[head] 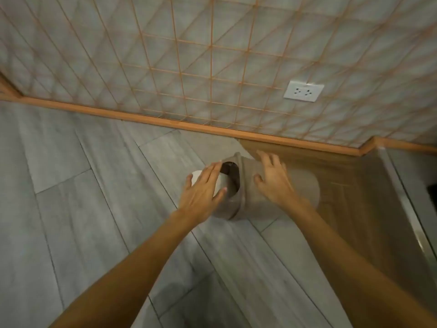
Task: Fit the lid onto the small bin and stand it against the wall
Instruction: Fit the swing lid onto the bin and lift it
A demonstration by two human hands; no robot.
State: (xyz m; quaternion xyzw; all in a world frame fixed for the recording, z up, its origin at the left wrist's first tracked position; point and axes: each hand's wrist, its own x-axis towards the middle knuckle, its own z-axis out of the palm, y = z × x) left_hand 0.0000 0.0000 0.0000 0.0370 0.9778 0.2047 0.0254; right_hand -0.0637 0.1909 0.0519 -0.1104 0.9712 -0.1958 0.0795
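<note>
The small taupe bin (300, 192) lies on its side on the floor, a short way from the wall, with its mouth pointing left. Its lid (228, 208) sits on that mouth as a wider collar with a dark opening and a pale swing flap (195, 175). My left hand (203, 189) is cupped over the flap and the lid's face, thumb against the collar. My right hand (272, 182) lies on the bin's body just behind the collar, fingers spread. How fully the lid is seated cannot be made out.
The tiled wall (212, 55) with orange grout lines ends in an orange skirting board (146, 118). A white socket (303, 91) is set into it at the right. A brown wooden panel (354, 185) and a metal-edged unit (411, 209) stand to the right of the bin. Grey floor planks stretch to the left.
</note>
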